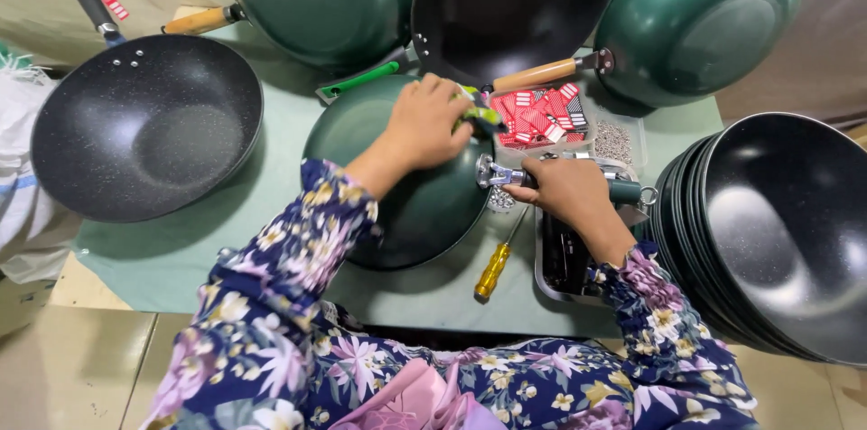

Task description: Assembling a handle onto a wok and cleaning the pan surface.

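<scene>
Right hand (564, 191) grips handle bracket (495, 175) at green wok (406, 186) rim; left hand (429, 123) clutches yellow-green tool (481, 114). Fastening stage; alignment needed next.

Bright, even overhead light; soft short shadows under the pans on the green table mat (181, 249). White glare patches on the stacked black woks (777, 231) at right. Wide-angle bending at edges; hands slightly motion-soft, centre otherwise sharp.
</scene>
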